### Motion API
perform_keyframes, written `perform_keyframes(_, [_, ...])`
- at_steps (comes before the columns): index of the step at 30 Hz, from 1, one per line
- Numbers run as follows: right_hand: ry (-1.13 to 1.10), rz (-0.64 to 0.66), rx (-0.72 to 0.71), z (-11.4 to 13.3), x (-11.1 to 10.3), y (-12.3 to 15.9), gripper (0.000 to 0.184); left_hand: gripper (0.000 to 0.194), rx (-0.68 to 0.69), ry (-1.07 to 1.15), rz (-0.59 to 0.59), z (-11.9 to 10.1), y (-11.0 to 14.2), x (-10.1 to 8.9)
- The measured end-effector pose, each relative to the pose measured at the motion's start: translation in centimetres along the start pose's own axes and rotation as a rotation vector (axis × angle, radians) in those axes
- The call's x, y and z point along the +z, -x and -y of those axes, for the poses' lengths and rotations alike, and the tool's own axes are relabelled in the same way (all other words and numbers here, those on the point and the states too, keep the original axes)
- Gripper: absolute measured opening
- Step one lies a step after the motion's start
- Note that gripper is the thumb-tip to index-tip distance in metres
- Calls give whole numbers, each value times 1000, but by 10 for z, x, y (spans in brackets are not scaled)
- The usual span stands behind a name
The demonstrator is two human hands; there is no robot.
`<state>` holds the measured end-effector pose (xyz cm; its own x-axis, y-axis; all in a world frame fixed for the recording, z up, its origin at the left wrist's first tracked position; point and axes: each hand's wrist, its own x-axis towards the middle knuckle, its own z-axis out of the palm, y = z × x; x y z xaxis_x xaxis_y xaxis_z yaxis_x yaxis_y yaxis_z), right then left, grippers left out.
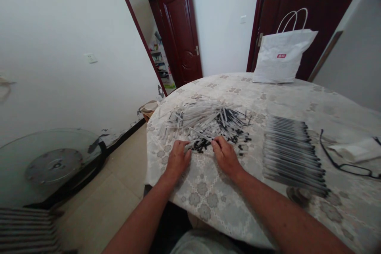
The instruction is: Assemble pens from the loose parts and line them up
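Observation:
A loose heap of pen parts lies on the table: pale pen barrels (196, 113), thin dark refills (230, 117) and small black pen caps (201, 143). My right hand (224, 154) is at the heap's near edge, thumb and fingers pinched on the end of a whitish pen barrel (201, 133) that slants up to the left. At the heap's near left edge is my left hand (178, 156), fingers curled together; whatever it may hold is too small to make out. To the right, many black-ended pens (291, 152) lie side by side in a column.
The round table has a flowered cloth (205, 190). Black-framed glasses (354, 170) and a white packet (357, 149) lie at the right. A small dark round object (297, 194) sits below the pens. A white paper bag (281, 57) stands at the back.

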<state>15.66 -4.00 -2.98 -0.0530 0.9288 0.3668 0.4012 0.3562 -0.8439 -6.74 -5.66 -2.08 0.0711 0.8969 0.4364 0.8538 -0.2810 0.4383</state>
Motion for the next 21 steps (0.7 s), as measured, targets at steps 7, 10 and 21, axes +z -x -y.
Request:
perform_keyframes(7, [9, 16, 1, 0, 1, 0, 27, 27, 6, -81, 81, 3, -1, 7])
perform_keyframes(10, [18, 22, -3, 0, 1, 1, 26, 23, -25, -116, 115, 2, -7, 7])
perform_keyframes(21, [32, 30, 47, 7, -2, 4, 26, 13, -234, 245, 199, 11, -34, -7])
